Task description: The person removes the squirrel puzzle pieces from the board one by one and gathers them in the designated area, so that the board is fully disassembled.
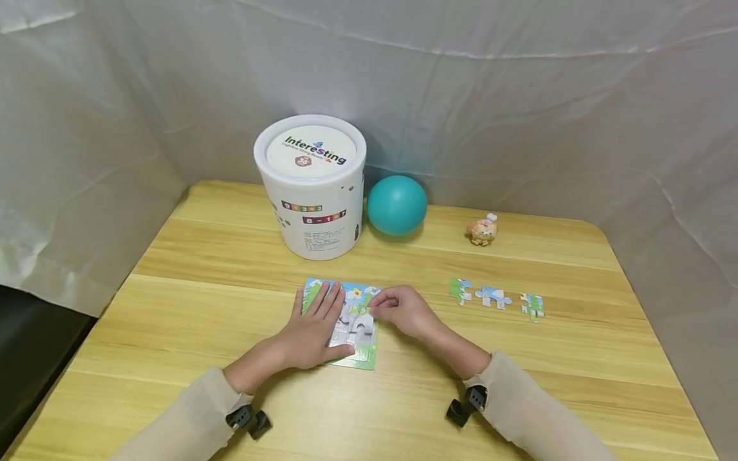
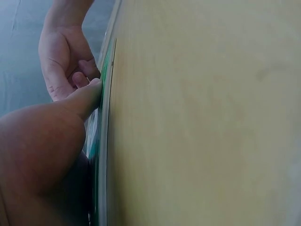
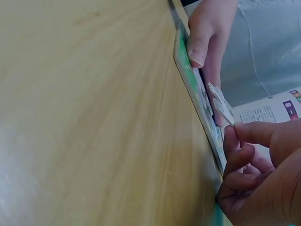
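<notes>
My left hand (image 1: 308,333) lies flat on a jigsaw puzzle board (image 1: 362,365) with a green and blue printed border, its fingers straight and its thumb near the lower edge. Between thumb and fingertip, my right hand (image 1: 403,312) pinches a puzzle piece (image 3: 221,104) at the board's right side. In the right wrist view that piece is tilted and stands up off the board's surface. Part of the board's picture is hidden beneath the left hand. The left wrist view shows the left thumb (image 2: 87,100) over the board's edge.
Three loose pieces lie to the right: a green one (image 1: 460,291), a blue one (image 1: 493,297) and another green one (image 1: 533,306). Behind the board stand a white lidded bucket (image 1: 317,198), a teal ball (image 1: 397,205) and a small figurine (image 1: 482,230).
</notes>
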Demonstrator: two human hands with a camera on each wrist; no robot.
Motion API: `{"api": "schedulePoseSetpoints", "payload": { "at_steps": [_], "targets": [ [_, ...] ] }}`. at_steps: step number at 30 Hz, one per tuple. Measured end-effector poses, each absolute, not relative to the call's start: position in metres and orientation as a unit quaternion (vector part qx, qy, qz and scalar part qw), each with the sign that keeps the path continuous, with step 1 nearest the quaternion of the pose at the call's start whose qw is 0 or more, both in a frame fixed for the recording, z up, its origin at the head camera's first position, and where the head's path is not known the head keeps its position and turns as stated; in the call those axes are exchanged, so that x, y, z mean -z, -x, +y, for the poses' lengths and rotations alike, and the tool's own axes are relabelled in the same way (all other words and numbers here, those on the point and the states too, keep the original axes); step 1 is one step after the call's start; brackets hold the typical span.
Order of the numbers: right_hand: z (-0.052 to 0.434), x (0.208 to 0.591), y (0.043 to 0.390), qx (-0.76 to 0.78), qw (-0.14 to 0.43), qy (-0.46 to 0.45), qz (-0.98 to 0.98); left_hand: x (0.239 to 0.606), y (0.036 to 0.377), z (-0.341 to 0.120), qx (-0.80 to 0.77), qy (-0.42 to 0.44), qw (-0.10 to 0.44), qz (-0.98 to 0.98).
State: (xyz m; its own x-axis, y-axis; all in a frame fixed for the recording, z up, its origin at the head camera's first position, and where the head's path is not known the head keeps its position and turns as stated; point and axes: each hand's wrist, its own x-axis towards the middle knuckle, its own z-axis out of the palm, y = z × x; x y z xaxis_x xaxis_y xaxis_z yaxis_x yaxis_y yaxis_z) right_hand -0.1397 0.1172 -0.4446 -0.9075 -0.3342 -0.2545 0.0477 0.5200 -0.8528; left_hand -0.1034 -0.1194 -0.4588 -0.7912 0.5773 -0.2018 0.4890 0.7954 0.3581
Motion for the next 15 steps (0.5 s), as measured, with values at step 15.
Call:
{"api": "schedulePoseSetpoints", "payload": {
  "at_steps": [15],
  "targets": [
    [0.169,0.434,0.153,0.502,0.231,0.094,0.828,0.46,0.103,-0.12,-0.152,-0.286,0.152,0.934]
  ]
}}
